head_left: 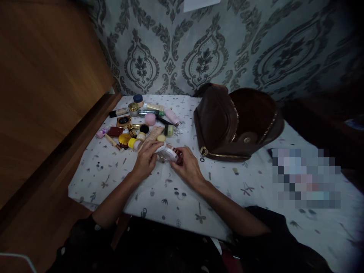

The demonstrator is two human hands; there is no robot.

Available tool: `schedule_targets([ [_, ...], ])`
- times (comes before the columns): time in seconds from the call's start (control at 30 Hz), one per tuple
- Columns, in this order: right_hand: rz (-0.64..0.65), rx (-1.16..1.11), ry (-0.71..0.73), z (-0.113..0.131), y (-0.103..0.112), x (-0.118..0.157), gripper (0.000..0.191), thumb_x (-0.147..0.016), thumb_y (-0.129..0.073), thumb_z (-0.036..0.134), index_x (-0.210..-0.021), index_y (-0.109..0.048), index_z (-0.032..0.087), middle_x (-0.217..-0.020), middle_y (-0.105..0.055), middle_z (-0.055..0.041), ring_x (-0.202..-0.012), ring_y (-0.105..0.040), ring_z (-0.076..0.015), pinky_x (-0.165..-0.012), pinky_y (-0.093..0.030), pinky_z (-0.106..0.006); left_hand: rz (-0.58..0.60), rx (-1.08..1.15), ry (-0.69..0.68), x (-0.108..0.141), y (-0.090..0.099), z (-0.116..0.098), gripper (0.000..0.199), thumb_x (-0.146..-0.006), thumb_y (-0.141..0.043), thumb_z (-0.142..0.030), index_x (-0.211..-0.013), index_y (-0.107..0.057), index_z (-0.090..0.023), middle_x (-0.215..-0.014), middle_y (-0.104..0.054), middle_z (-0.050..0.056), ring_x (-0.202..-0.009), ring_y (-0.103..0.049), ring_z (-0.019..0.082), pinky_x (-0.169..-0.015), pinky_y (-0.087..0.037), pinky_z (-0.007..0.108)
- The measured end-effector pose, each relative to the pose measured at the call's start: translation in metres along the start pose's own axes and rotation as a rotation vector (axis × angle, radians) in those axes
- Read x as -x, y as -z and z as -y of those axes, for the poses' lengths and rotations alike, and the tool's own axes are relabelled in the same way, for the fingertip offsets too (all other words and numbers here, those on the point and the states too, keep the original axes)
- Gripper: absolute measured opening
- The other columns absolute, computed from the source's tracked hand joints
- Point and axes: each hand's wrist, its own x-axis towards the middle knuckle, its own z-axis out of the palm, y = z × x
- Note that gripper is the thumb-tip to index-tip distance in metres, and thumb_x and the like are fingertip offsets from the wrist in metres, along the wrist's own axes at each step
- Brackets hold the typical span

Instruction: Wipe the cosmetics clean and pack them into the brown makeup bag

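Note:
In front of me, over the near part of the table, my right hand point(187, 165) grips the right side of a round makeup compact point(168, 153) with a clear, pale top. My left hand point(147, 161) is closed at the compact's left side, fingertips pinching a thin white piece point(160, 148). Whether that piece is a wipe or part of the compact I cannot tell. Just beyond my left hand lie a beige tube point(156, 133), a yellow-capped jar point(132, 143) and a round amber jar point(124, 140).
Several more cosmetics spread across the table's left back, among them a pink jar point(150, 119), a blue-lidded jar point(138, 100) and a pink tube point(171, 116). An open brown bag point(216, 121) stands at right. A wooden cabinet point(54, 76) borders the left; patterned cloth hangs behind.

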Motion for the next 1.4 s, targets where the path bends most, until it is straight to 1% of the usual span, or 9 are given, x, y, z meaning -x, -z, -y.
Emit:
schedule_targets([
  [0.07,0.004,-0.009,-0.013,0.0,0.0,-0.001,0.015,-0.076,-0.065,0.023,-0.09,-0.058,0.02,-0.089,-0.06,-0.0047,-0.071,-0.056,-0.0183,-0.064,-0.049,-0.031,-0.002,0.004,0.005,0.0,0.0,0.002,0.042,-0.09,-0.044,-0.008,-0.126,-0.062,-0.021,-0.118,-0.064,0.01,-0.113,-0.059,0.021,-0.098,-0.049,0.042],
  [0.17,0.035,-0.028,-0.015,0.006,0.004,-0.001,0.009,-0.081,-0.062,0.024,-0.088,-0.057,0.021,-0.083,-0.06,-0.003,-0.068,-0.054,-0.0179,-0.063,-0.047,-0.03,-0.008,0.008,-0.003,0.0,0.0,0.001,0.042,-0.089,-0.045,-0.007,-0.125,-0.062,-0.021,-0.118,-0.064,0.009,-0.112,-0.06,0.022,-0.098,-0.048,0.042],
  [0.3,0.072,0.032,0.02,0.016,0.011,0.001,0.017,-0.088,-0.058,0.028,-0.103,-0.06,0.022,-0.088,-0.061,-0.0039,-0.074,-0.058,-0.0194,-0.067,-0.047,-0.03,-0.01,0.008,-0.04,0.0,0.001,-0.004,0.044,-0.089,-0.043,-0.005,-0.126,-0.061,-0.021,-0.118,-0.064,0.009,-0.113,-0.059,0.021,-0.099,-0.049,0.042],
  [0.47,0.05,0.114,0.046,0.018,0.012,0.001,0.027,-0.085,-0.062,0.027,-0.112,-0.064,0.023,-0.085,-0.059,-0.0029,-0.074,-0.059,-0.0202,-0.068,-0.048,-0.031,-0.015,-0.011,-0.12,0.001,0.0,-0.013,0.045,-0.089,-0.043,-0.004,-0.127,-0.06,-0.022,-0.119,-0.063,0.009,-0.114,-0.058,0.021,-0.101,-0.047,0.043],
  [0.67,0.041,0.018,0.046,0.006,0.005,0.001,0.052,-0.077,-0.068,0.025,-0.126,-0.053,0.018,-0.097,-0.061,-0.0052,-0.075,-0.058,-0.0188,-0.07,-0.051,-0.032,-0.013,-0.018,-0.064,0.001,-0.001,-0.007,0.048,-0.086,-0.043,-0.001,-0.126,-0.061,-0.019,-0.119,-0.063,0.01,-0.114,-0.058,0.022,-0.101,-0.046,0.042],
  [0.87,0.069,-0.04,0.12,0.002,0.006,-0.001,0.033,-0.075,-0.065,0.014,-0.107,-0.059,0.019,-0.093,-0.058,-0.0045,-0.073,-0.055,-0.0168,-0.068,-0.049,-0.031,-0.036,-0.013,0.01,0.0,0.001,0.004,0.044,-0.085,-0.045,-0.003,-0.122,-0.064,-0.017,-0.115,-0.064,0.01,-0.111,-0.06,0.023,-0.097,-0.047,0.04],
  [1.07,0.121,-0.075,0.146,0.004,0.008,0.0,0.039,-0.082,-0.066,0.017,-0.12,-0.059,0.02,-0.092,-0.056,-0.0038,-0.075,-0.055,-0.0179,-0.071,-0.05,-0.032,-0.049,-0.072,-0.004,0.001,0.001,-0.004,0.045,-0.086,-0.042,-0.004,-0.123,-0.062,-0.019,-0.118,-0.062,0.01,-0.113,-0.058,0.023,-0.098,-0.047,0.043],
  [1.33,0.083,-0.064,0.121,0.001,0.0,0.003,0.042,-0.082,-0.067,0.023,-0.124,-0.06,0.022,-0.095,-0.061,-0.0052,-0.082,-0.059,-0.021,-0.079,-0.053,-0.037,-0.01,-0.261,-0.187,-0.001,-0.001,-0.03,0.043,-0.088,-0.04,-0.001,-0.122,-0.062,-0.018,-0.119,-0.062,0.012,-0.111,-0.054,0.024,-0.097,-0.047,0.043],
  [1.4,0.118,-0.104,0.091,-0.001,0.001,0.001,0.052,-0.081,-0.069,0.024,-0.131,-0.055,0.022,-0.094,-0.062,-0.0046,-0.078,-0.059,-0.0196,-0.078,-0.053,-0.037,0.002,-0.265,-0.205,-0.003,0.001,-0.029,0.042,-0.088,-0.041,-0.001,-0.121,-0.062,-0.018,-0.119,-0.062,0.012,-0.111,-0.054,0.024,-0.096,-0.048,0.043],
])
